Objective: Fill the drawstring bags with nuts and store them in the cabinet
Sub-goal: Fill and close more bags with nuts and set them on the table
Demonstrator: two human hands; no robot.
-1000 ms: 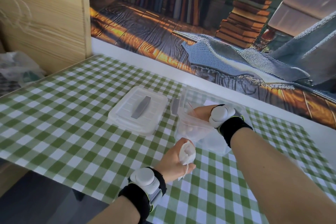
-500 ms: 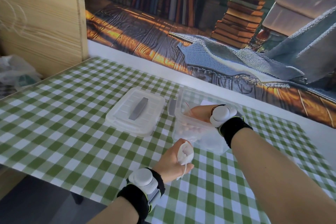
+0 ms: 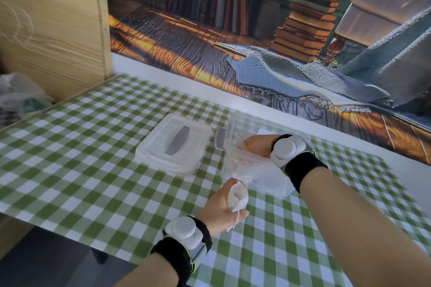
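- Bag [image 3: 238, 196], small, white and closed by a drawstring, sits in the left grip [image 3: 221, 211]. The fingers curl round it, its mouth seems to face up, and the cord [image 3: 236, 218] hangs by the thumb. It is held above the worktop [image 3: 93, 170], just short of the near wall of the clear box [image 3: 233, 128].
- The right grip [image 3: 257, 144] is down inside that box, wrist over the near rim. The cloudy wall and a crumpled clear wrapper [image 3: 238, 158] hide the fingers, so I cannot tell whether it holds anything.
- No nuts show plainly; I judge that they lie in the box, under the right grip.
- The relation that matters: the bag's mouth lies toward the person and a little left of the right grip, near, with the box wall between them. The right grip is nearer the nuts, the left holds the bag.
- The next move probably calls for a lift over the rim and back to a mouth that looks narrow.
- The box lid [image 3: 175, 144] lies flat just left of the box; the wooden cabinet [image 3: 53, 37] stands well apart, far left.
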